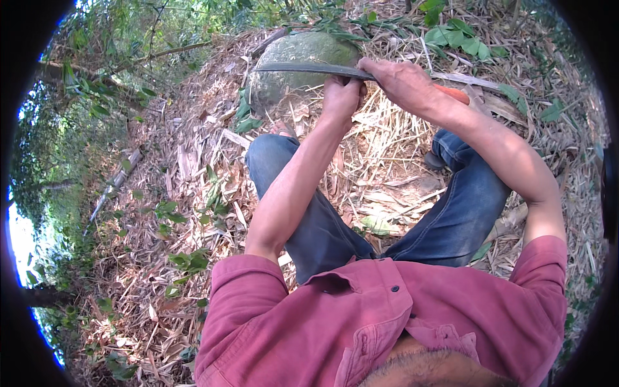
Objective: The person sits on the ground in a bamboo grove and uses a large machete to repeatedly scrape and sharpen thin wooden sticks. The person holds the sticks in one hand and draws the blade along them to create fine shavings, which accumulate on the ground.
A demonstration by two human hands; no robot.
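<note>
A long knife with a dark, slightly curved blade (303,67) lies crosswise at the top of the view, its tip pointing left. My right hand (403,80) is closed round it near the base of the blade. The orange handle (453,94) sticks out behind my right wrist. Just under the blade, close to my right hand, my left hand (343,97) is closed with its fingers curled. What it grips, if anything, is hidden. Behind the blade sits a large rounded mossy stone (284,87).
Pale shavings and straw (393,145) cover the ground between my bent legs in blue jeans (309,226). Dry leaves (187,155) lie all around. A thin grey branch (115,184) rests at the left, and green leafy plants (458,39) grow at the far right.
</note>
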